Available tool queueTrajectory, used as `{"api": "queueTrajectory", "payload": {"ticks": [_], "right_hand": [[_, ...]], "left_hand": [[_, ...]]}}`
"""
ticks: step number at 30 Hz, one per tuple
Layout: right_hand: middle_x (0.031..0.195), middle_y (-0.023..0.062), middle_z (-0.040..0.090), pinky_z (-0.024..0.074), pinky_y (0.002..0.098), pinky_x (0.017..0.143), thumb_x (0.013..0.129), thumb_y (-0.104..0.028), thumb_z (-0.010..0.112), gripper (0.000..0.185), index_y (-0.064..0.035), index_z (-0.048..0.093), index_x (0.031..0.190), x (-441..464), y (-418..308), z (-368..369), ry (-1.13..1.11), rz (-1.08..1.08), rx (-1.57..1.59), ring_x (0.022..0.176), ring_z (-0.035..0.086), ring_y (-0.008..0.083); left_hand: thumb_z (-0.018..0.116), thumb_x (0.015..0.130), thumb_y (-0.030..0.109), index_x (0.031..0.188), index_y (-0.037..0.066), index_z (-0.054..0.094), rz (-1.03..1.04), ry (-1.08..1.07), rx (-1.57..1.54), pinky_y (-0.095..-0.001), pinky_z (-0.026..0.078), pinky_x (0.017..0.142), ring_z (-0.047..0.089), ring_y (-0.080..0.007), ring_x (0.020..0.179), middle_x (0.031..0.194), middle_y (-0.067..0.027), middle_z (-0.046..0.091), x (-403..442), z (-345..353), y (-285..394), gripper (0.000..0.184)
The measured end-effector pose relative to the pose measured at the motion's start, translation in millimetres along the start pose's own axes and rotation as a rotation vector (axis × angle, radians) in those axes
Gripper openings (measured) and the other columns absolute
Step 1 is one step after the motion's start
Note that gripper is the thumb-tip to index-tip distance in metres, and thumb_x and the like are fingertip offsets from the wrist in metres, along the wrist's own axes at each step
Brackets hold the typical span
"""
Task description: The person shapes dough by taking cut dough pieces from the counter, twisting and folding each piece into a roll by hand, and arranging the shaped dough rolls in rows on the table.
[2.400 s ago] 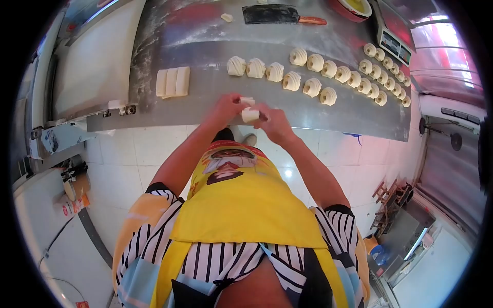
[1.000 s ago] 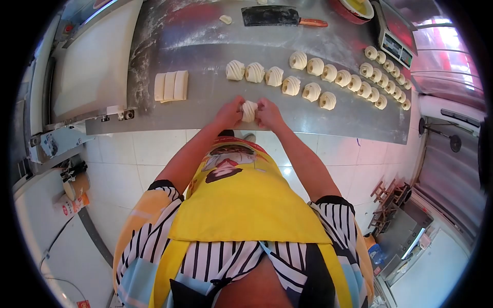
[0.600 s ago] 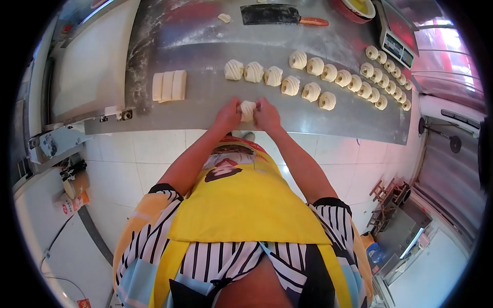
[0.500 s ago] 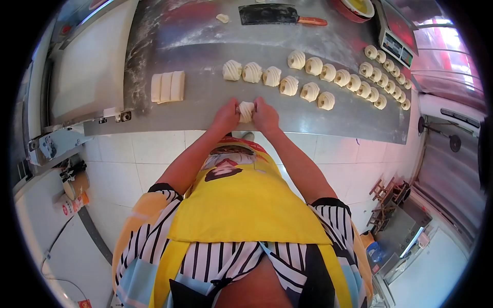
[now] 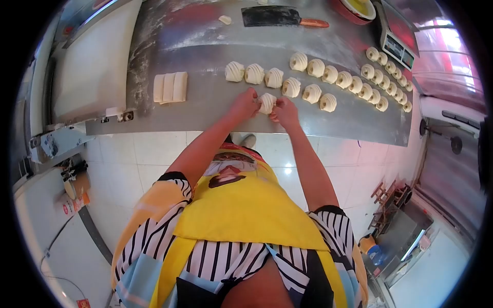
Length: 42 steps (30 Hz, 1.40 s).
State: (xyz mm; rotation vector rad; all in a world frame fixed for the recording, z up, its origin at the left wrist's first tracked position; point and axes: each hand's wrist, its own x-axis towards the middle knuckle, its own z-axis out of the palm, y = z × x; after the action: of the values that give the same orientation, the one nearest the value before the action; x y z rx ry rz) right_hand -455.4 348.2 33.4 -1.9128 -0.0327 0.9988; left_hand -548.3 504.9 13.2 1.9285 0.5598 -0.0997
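Observation:
Between my two hands is a twisted dough roll with ridged, wound strands. The fingers of my left hand are closed on its left end. My right hand pinches the opposite end. Just beyond my hands lies a row of similar twisted rolls, the closest only a short way from the one I hold. Off to the left, pale dough strips lie side by side in a block.
The steel table has its front edge close to my apron. More shaped rolls line the right side. A cleaver and a dough scrap lie at the back. A scale and red bowl stand back right; a large machine is left.
Both hands have moved right and slightly away from my body with the dough roll, bringing it nearer the row of rolls. The other rolls and the strips stay in place.

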Motion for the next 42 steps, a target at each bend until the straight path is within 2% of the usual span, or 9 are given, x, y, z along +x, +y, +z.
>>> {"api": "queueTrajectory", "payload": {"ticks": [6,12,17,22,25,31,37,41,42], "right_hand": [[0.076,0.009,0.063,0.0476,0.0286,0.064,0.078,-0.021,0.065,0.03,-0.0005,0.058,0.098,-48.6,-57.6,26.6,-0.055,-0.278,-0.072,0.068,0.059,0.0159],[0.094,0.0151,0.057,0.0451,0.0371,0.078,0.073,-0.027,0.07,0.043,0.002,0.057,0.101,27.9,-150.3,184.3,-0.279,-0.822,-0.622,0.086,0.056,0.0287],[0.104,0.0178,0.055,0.0445,0.0395,0.082,0.066,-0.025,0.076,0.049,-0.0009,0.056,0.104,67.1,-161.2,262.9,-0.239,-0.866,-1.081,0.095,0.055,0.0331],[0.102,0.0137,0.055,0.0505,0.0338,0.075,0.063,-0.018,0.078,0.048,0.0009,0.052,0.099,41.8,-172.9,230.3,-0.484,-0.427,-0.689,0.087,0.057,0.0276],[0.098,0.0121,0.056,0.0527,0.03,0.072,0.067,-0.013,0.076,0.043,0.0015,0.051,0.099,6.2,-163.8,186.2,-0.338,-0.21,-0.086,0.086,0.058,0.0209],[0.099,0.0111,0.054,0.0525,0.0297,0.072,0.072,-0.01,0.073,0.044,0.0004,0.049,0.107,-18.5,-114.9,141.0,-0.196,-0.069,0.389,0.09,0.057,0.0178],[0.102,0.0121,0.055,0.0485,0.0378,0.076,0.071,-0.009,0.069,0.044,-0.0045,0.049,0.11,-59.3,-109.6,106.7,-0.075,-0.867,-0.624,0.096,0.057,0.0287],[0.1,0.0131,0.057,0.0495,0.0383,0.071,0.077,-0.018,0.066,0.037,-0.0044,0.049,0.107,-62.4,-102.0,81.0,0.032,-1.173,-0.789,0.085,0.057,0.0339],[0.099,0.012,0.057,0.0496,0.0381,0.072,0.078,-0.019,0.064,0.035,-0.0043,0.049,0.106,-59.9,-95.6,79.2,-0.019,-0.951,-0.775,0.085,0.058,0.0321]], "left_hand": [[0.06,0.081,0.012,0.106,0.002,0.049,-0.335,-0.05,-0.503,-0.0251,0.042,0.045,0.056,-0.0136,0.055,0.071,-0.007,0.06,-68.0,-74.0,-26.0,0.029],[0.058,0.083,0.012,0.1,0.003,0.054,-0.396,-0.134,-0.712,-0.024,0.043,0.047,0.057,-0.0132,0.056,0.074,-0.0065,0.061,-93.5,-106.5,-46.0,0.02],[0.058,0.085,0.015,0.1,0.004,0.055,-0.441,-0.172,-0.828,-0.0253,0.046,0.055,0.059,-0.013,0.064,0.078,-0.0062,0.062,-91.5,-129.5,-69.6,0.019],[0.054,0.088,0.012,0.11,0.006,0.054,-0.33,-0.267,-1.29,-0.0285,0.048,0.077,0.058,-0.0145,0.092,0.101,-0.0077,0.061,-60.5,-116.3,-90.2,0.023],[0.051,0.09,0.011,0.118,0.006,0.051,0.13,-0.047,-1.577,-0.0315,0.045,0.089,0.054,-0.0174,0.104,0.115,-0.0083,0.055,-52.0,-132.4,-74.7,0.028],[0.049,0.092,0.015,0.117,-0.001,0.049,-0.041,-0.157,-1.222,-0.035,0.045,0.093,0.054,-0.0205,0.105,0.113,-0.0106,0.054,-51.9,-165.1,-31.0,0.029],[0.048,0.094,0.021,0.11,-0.002,0.051,-0.509,-0.243,-1.239,-0.0312,0.052,0.077,0.062,-0.0197,0.08,0.096,-0.0128,0.06,-49.6,-151.7,-11.8,0.028],[0.048,0.094,0.022,0.109,0.0,0.052,-0.565,-0.393,-1.199,-0.0323,0.052,0.072,0.062,-0.0212,0.074,0.09,-0.0146,0.061,-53.3,-139.3,-6.7,0.027],[0.049,0.093,0.021,0.109,0.0,0.052,-0.503,-0.394,-1.107,-0.0322,0.052,0.071,0.062,-0.0212,0.075,0.091,-0.0146,0.061,-55.4,-133.7,-6.7,0.026]]}}
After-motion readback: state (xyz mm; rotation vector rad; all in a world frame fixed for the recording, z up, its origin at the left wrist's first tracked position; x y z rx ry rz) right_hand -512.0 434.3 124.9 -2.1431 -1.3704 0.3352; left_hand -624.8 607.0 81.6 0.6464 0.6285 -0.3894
